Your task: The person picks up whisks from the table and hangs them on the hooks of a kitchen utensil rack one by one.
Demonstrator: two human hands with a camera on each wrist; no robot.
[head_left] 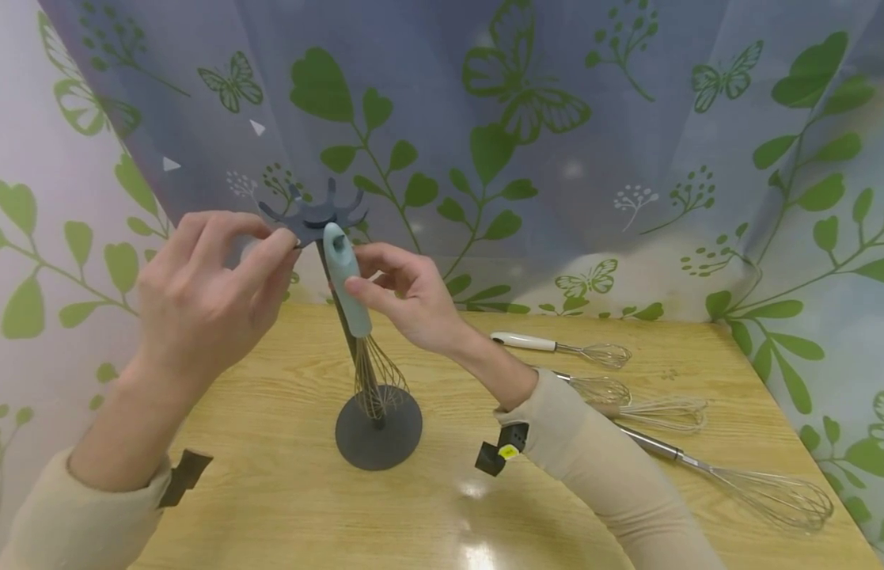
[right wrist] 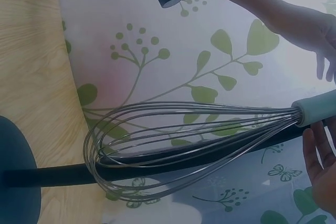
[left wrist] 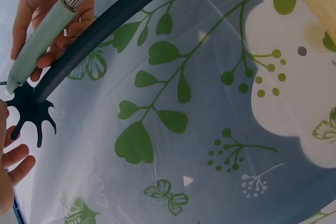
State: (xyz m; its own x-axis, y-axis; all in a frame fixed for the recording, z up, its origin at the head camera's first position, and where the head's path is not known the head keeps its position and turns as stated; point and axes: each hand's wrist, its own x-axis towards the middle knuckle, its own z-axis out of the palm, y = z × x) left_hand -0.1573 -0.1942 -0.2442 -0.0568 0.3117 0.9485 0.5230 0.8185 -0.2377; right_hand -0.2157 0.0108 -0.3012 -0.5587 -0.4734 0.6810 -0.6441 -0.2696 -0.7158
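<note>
A whisk with a pale blue-green handle (head_left: 356, 305) hangs wires-down along a dark utensil stand (head_left: 395, 443), its handle end up at the stand's ring of hooks (head_left: 313, 214). My right hand (head_left: 416, 301) grips the handle from the right, thumb on the near side. My left hand (head_left: 210, 277) pinches one hook at the ring's left edge between thumb and fingertips. In the left wrist view the handle's end (left wrist: 17, 80) overlaps the hooks. The right wrist view shows the whisk's wire loops (right wrist: 199, 116) beside the dark pole (right wrist: 52, 176).
On the wooden table (head_left: 271, 491), to the right, lie a white-handled whisk (head_left: 527, 342), a large metal whisk (head_left: 755, 491) and two more whisks between them, partly behind my right forearm. A curtain with green leaves (head_left: 442, 103) hangs behind the table.
</note>
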